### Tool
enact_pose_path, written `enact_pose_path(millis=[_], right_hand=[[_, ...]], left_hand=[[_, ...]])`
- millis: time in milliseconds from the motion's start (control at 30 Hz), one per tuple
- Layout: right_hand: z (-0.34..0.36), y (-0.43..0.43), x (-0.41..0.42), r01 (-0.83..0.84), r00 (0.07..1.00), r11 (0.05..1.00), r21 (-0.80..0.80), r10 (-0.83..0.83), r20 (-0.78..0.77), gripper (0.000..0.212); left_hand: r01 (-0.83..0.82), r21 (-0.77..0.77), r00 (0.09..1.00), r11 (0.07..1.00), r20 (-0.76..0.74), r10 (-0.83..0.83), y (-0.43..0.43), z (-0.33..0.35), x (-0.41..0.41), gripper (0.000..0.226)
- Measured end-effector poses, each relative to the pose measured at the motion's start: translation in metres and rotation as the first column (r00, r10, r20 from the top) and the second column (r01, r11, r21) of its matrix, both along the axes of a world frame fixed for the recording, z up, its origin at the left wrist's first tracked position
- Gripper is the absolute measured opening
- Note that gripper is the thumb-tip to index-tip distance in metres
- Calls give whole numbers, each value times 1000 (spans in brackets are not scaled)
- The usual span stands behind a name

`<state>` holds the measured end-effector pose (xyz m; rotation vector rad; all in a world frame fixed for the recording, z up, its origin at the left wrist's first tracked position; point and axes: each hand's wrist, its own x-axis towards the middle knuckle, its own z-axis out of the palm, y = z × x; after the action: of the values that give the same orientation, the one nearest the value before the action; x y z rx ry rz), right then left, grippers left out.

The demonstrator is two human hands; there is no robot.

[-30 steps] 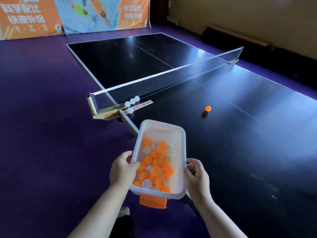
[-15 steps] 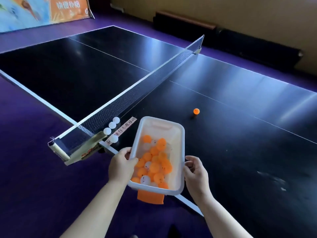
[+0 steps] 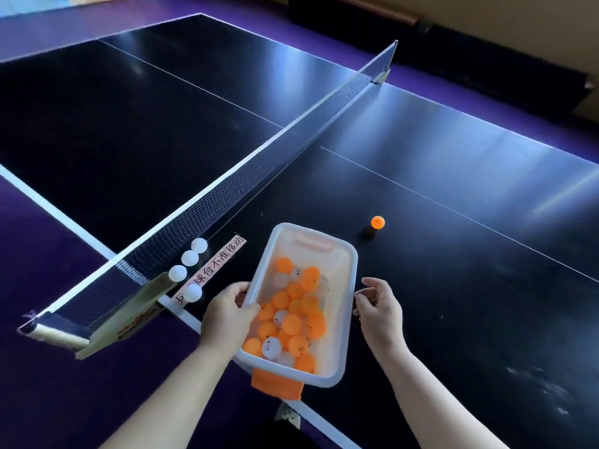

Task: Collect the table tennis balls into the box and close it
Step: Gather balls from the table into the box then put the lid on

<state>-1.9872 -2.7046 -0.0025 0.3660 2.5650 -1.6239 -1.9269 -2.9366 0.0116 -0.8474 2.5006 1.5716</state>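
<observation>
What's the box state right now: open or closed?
Open. Nothing covers the plastic box; the orange and white balls inside show directly. The left hand grips its rim.

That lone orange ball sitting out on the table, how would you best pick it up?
Pinch the orange ball across its middle between thumb and finger, coming straight down from above. It is round and sits alone on the open table, so nothing blocks it.

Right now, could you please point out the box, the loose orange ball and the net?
box [image 3: 338, 286], head view, bare right wall.
orange ball [image 3: 378, 222], head view, its middle.
net [image 3: 259, 163], head view, mid mesh.
</observation>
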Motion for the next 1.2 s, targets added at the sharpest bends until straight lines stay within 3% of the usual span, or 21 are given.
enact_pose_path(millis=[133,267,433,533,667,733,867,967,1033,1100,1200], right_hand=[[-11,11,-73,3,1000,996,92,-1,-26,25],[-30,23,-144,-70,997,944,324,59,42,31],[-52,25,-211,-179,984,782,597,133,120,41],[-59,27,-242,-219,974,640,737,185,129,47],[-72,29,-264,-421,903,417,806,275,330,58],[-77,33,-267,-494,866,369,787,292,407,55],[-76,45,-259,-483,875,466,742,226,428,54],[-66,44,-244,-441,893,590,677,213,397,56],[-51,36,-230,-341,938,696,632,214,271,48],[-30,21,-212,-178,981,807,564,188,40,41],[7,-10,-174,17,971,926,378,76,-228,38]], left_hand=[[27,-11,1000,1000,-2,-27,5,-3,-44,29],[50,-2,998,999,27,-50,10,-12,-74,31],[43,5,997,999,60,-43,4,-28,-88,30],[40,-10,997,999,66,-40,5,-33,-91,27],[36,-21,996,999,85,-35,3,-40,-94,27],[45,-19,995,999,85,-43,1,-43,-94,27],[51,0,996,999,77,-51,-2,-46,-91,30],[61,33,996,998,58,-63,-2,-44,-90,31],[70,63,996,996,51,-73,-4,-42,-90,32],[80,90,996,993,42,-84,-7,-40,-90,32],[99,121,994,988,37,-104,-14,-39,-90,33]])
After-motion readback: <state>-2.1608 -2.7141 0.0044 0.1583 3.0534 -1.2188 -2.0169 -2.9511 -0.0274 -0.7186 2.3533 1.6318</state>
